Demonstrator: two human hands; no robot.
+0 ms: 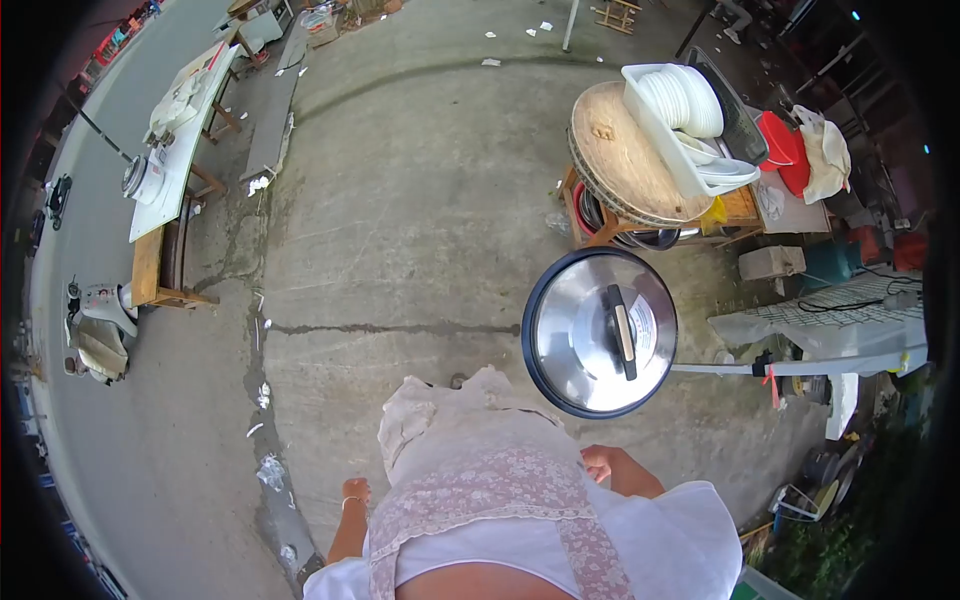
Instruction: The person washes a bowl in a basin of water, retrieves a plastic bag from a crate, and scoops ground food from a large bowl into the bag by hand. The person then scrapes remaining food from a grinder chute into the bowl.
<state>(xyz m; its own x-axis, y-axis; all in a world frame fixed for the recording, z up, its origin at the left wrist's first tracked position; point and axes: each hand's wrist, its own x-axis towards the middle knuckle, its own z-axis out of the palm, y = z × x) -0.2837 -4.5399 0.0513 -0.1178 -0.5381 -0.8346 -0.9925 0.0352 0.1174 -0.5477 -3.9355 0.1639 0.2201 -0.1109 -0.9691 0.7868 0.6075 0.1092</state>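
Observation:
My left hand (355, 488), with a band at the wrist, hangs beside the light lace apron (480, 480); it is seen from above and its fingers hardly show. On the other side of the apron my right hand (598, 461) hangs with loosely bent fingers and nothing visible in it. Just ahead of that hand is a round steel lid (575, 335) with a dark rim and a black bar handle (621, 332). Neither hand touches the lid. What lies under it is hidden.
Ahead to the right, a thick round wooden board (600, 150) bears a white tub (660, 150) of stacked plates (680, 100). A long white-topped table (190, 135) and a parked scooter (100, 325) stand left. A pale pole (820, 367) runs right from the lid.

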